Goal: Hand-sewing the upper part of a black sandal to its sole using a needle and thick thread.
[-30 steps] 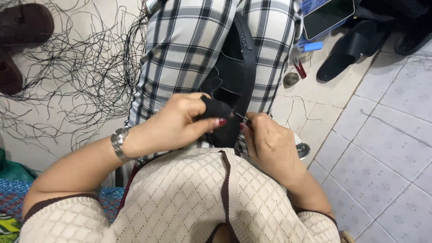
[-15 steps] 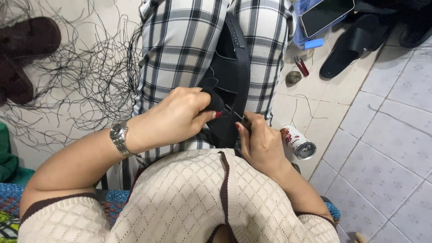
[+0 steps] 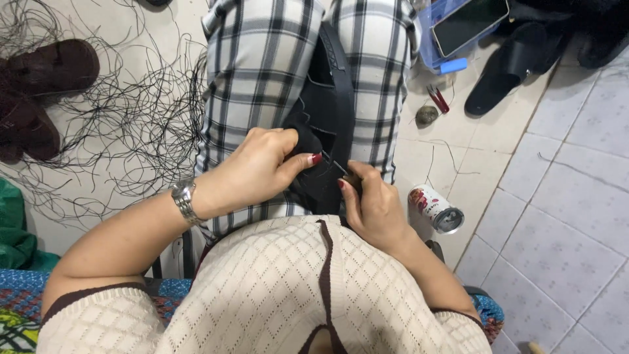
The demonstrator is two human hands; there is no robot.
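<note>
Upper left of frame: a pair of dark brown sandals [image 3: 39, 85] on the pale floor [image 3: 131, 26], lying partly on a loose tangle of black threads [image 3: 124, 124] that spreads toward frame centre. Lower left edge: green fabric [image 3: 14, 229] above a patterned blue cloth [image 3: 26, 305]. Left of centre: left hand [image 3: 252, 172], silver wristwatch [image 3: 183, 200] on the wrist, fingers curled and closed on the black sandal piece [image 3: 321, 151], thumb pressed on its lower part. The sandal piece lies lengthwise between the legs in black-and-white plaid trousers [image 3: 255, 78], at frame centre, its black strap [image 3: 341, 85] running up toward the top edge. Just right of centre: right hand [image 3: 373, 206], closed, fingertips pinched around a small tool at the sandal's lower edge; tool mostly hidden, kind cannot be told. A thin thread or needle [image 3: 335, 165] runs between the two thumbs. Bottom centre: cream knitted top [image 3: 282, 288] with brown trim. Right of the right hand: a red-and-white can [image 3: 436, 208] lying on its side on the floor tiles. Above it, a small round grey object [image 3: 427, 115] and a red-handled small tool [image 3: 438, 98]. Upper right: a smartphone [image 3: 470, 25] resting on a blue container [image 3: 436, 62]; beside it a black sandal [image 3: 511, 72] on the tiles.
</note>
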